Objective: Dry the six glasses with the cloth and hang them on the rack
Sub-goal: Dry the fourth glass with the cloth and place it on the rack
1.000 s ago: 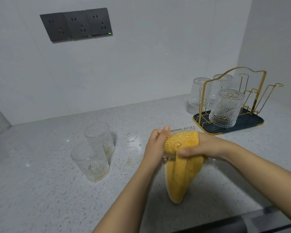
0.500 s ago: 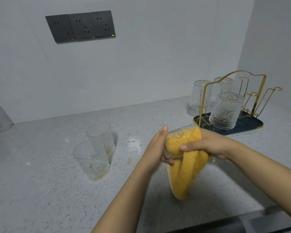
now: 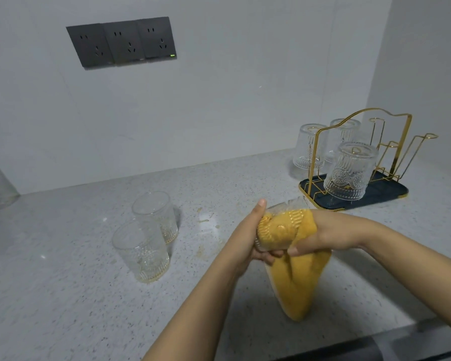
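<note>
Head view. A clear ribbed drinking glass (image 3: pixel 281 225) is held on its side between both hands above the speckled grey stone counter (image 3: pixel 63 295). The left hand (image 3: pixel 248 241) is curled round the glass's near end, thumb up along its side, apparently so that the glass is steadied. A yellow terry cloth (image 3: pixel 297 277) is wrapped over the glass and pinched against it by the right hand (image 3: pixel 323 234), fingers curled underneath; the loose tail hangs below the fingers. This grip is judged to serve wiping of the outer wall.

Left of the fingers, well apart, two upright clear ribbed glasses (image 3: pixel 146 238) stand touching, judged undried. Beyond the right-hand fingers, three inverted clear glasses (image 3: pixel 349 170) sit over pegs of the gold wire rack on its dark tray (image 3: pixel 391 194); free pegs remain.
</note>
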### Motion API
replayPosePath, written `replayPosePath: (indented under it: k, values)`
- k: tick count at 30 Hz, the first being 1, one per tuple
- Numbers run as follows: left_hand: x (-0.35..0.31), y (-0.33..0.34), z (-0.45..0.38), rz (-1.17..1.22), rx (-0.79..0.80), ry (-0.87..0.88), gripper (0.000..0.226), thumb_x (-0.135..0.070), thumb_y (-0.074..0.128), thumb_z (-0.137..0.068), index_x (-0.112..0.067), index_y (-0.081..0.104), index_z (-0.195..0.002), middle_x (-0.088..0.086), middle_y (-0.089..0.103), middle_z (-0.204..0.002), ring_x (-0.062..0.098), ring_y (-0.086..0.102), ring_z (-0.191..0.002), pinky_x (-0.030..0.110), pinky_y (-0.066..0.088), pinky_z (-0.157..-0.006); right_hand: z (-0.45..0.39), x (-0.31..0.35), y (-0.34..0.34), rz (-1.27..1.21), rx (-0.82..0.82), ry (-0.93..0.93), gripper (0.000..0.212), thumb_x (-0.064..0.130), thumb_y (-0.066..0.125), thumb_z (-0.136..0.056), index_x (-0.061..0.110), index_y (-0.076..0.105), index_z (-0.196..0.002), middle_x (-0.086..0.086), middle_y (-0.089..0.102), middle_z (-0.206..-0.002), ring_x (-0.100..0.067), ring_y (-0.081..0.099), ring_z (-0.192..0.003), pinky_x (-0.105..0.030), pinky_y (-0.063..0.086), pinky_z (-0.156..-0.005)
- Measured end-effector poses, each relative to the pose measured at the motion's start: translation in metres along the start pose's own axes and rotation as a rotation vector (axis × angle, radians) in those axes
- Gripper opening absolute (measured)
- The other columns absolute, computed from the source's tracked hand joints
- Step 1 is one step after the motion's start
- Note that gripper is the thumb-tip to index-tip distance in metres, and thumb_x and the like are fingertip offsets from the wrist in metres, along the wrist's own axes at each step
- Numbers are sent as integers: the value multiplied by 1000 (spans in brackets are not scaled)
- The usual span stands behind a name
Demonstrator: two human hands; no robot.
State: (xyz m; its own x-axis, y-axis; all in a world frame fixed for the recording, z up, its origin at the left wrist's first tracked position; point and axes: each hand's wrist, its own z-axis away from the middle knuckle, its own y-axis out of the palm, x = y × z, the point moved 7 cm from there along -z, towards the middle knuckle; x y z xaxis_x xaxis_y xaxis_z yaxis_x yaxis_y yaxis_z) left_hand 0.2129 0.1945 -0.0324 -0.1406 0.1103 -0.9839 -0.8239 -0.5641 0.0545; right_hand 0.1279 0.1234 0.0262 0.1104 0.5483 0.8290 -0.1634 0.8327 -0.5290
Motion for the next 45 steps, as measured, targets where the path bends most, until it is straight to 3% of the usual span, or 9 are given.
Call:
replayPosePath:
  k: [5, 13, 18, 21, 30, 34, 38, 42, 45]
  values:
    - [-22, -1, 8, -74, -156, 408, 53, -60, 55, -81, -25, 48, -121, 6, 63, -105, 9, 67, -69, 23, 50, -46, -8, -15, -11, -687, -44, -27, 65, 15, 91, -43, 7, 68, -104, -18, 69, -105, -30, 67, -94, -32, 56, -75]
    - [2, -3, 1, 173, -21, -74, 65, -69, 48, -88, -7, 67, -93, 7, 61, -62, 12, 54, -41, 17, 42, -37, -17, 0, 1, 594, -15, -18, 34, 35, 69, -79, 26, 59, -111, 5, 64, -111, -10, 57, -100, -26, 45, -92]
    - [-11, -4, -3, 183, -28, 141, 65, -68, 55, -81, -20, 55, -126, 14, 66, -115, 19, 71, -71, 34, 59, -59, -10, 8, -21, 41, -89, -71, 36, 18, 73, -74, 14, 64, -109, -1, 70, -106, -12, 66, -96, -23, 50, -86]
    - [-22, -7, -2, 99, -96, 332, 77, -73, 74, -61, -34, 48, -123, -5, 72, -101, 23, 71, -75, 40, 59, -62, -14, -4, -31, -341, -128, -35, 49, 12, 74, -66, 3, 62, -112, -16, 68, -110, -32, 65, -103, -39, 51, -92]
    - [3, 16, 1, 286, 204, -149, 64, -63, 53, -82, -4, 68, -101, 14, 67, -69, 17, 64, -49, 25, 57, -48, -10, -3, -16, 521, 124, 105, 42, 39, 72, -76, 27, 61, -115, 8, 66, -111, -13, 61, -101, -32, 48, -93]
    - [1, 14, 1, 160, 272, -141, 68, -68, 45, -83, -12, 66, -116, 14, 73, -88, 23, 71, -71, 34, 60, -65, -3, 7, -33, 350, 30, -23, 43, 38, 76, -68, 18, 66, -105, 4, 71, -102, -15, 66, -95, -41, 51, -89]
    - [-3, 17, 3, 216, 370, -60, 76, -63, 74, -68, -22, 57, -130, 13, 65, -129, 34, 62, -118, 55, 47, -101, -2, 17, -43, 190, 53, -90, 42, 36, 77, -62, 11, 70, -96, -3, 73, -95, -21, 69, -90, -40, 54, -84]
    - [-4, 28, 6, 352, 440, -31, 73, -46, 95, -48, -13, 73, -110, 16, 71, -112, 30, 70, -100, 45, 56, -88, -9, 18, -36, 137, 18, -114, 36, 31, 80, -64, 13, 68, -93, -5, 72, -95, -22, 68, -90, -36, 54, -82]
    - [-4, 18, -1, 579, 314, -53, 88, -33, 99, -41, -5, 64, -116, 19, 72, -106, 30, 73, -91, 44, 61, -78, -8, 14, -45, -92, -314, -167, 29, 35, 73, -67, 22, 66, -92, 0, 72, -92, -16, 68, -90, -35, 52, -83]
